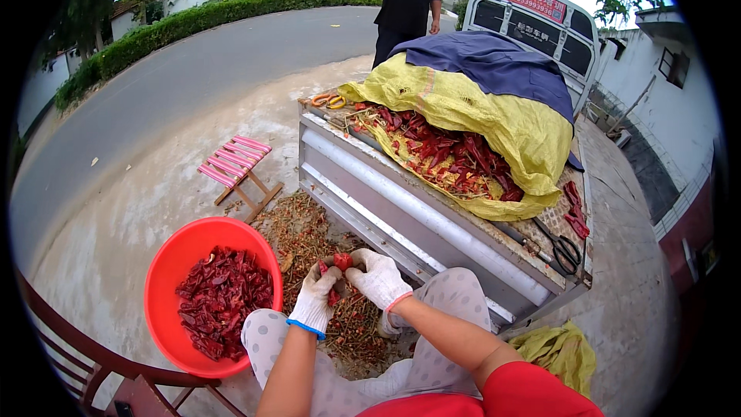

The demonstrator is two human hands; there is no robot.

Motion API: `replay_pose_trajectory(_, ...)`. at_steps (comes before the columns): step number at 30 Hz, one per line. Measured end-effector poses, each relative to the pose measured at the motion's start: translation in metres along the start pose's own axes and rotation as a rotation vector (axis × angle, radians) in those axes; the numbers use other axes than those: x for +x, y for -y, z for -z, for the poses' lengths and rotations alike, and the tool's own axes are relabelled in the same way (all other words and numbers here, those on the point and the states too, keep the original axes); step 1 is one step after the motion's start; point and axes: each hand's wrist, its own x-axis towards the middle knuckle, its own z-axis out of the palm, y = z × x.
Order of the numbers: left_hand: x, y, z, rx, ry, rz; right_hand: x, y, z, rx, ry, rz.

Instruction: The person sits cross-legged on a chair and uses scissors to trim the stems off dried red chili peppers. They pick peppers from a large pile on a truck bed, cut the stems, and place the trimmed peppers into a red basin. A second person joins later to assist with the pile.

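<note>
The truck (pixel 401 201) stands with its side board toward the person, and both gloved hands work low in front of that board, just apart from it. The right hand (pixel 378 278) pinches a red pepper (pixel 343 261) at its fingertips; the left hand (pixel 314 297) meets it from the other side, its fingers closed around another red piece (pixel 333 296), though how firmly either grips cannot be told. Below the hands, a litter of stems (pixel 293 232) spreads over the ground along the truck. The red tub (pixel 164 301), partly filled with dark red pods (pixel 224 301), sits to the left of the truck, well apart from it, and a striped stool (pixel 235 162) stands nearer the truck's left end. On the truck bed, a yellow sack (pixel 494 112) lies open over a pepper heap (pixel 467 158), with a blue cloth (pixel 486 62) over its top. Orange-handled scissors (pixel 329 100) lie at the bed's left end, black scissors (pixel 566 253) at its near right corner, close to some loose pods (pixel 575 208). A crumpled sack (pixel 559 355) lies on the ground beside the truck's near right end. Beyond the truck stands a person in black (pixel 409 0).
</note>
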Motion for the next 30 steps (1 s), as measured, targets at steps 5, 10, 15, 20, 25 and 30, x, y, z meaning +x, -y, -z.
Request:
replay_pose_trajectory(5,0.005,0.005,-0.009,-0.075,-0.175,-0.024,-0.002,-0.003,-0.013,-0.031,0.007,0.003)
replay_pose_trajectory(10,-0.002,0.005,0.003,-0.078,-0.117,0.038,0.001,0.012,0.013,-0.151,0.177,0.016)
replay_pose_trajectory(15,0.003,0.007,0.005,-0.165,0.062,0.074,0.015,-0.01,0.019,-0.064,0.015,0.306)
replay_pose_trajectory(20,0.002,0.011,0.005,-0.11,0.003,0.052,0.017,-0.018,0.014,-0.078,0.049,0.507)
replay_pose_trajectory(25,0.004,0.015,0.003,-0.155,0.079,0.029,0.018,-0.022,0.013,-0.276,0.017,0.627)
replay_pose_trajectory(30,0.006,0.013,0.012,-0.063,0.095,0.03,0.004,-0.003,0.008,-0.399,-0.062,0.709)
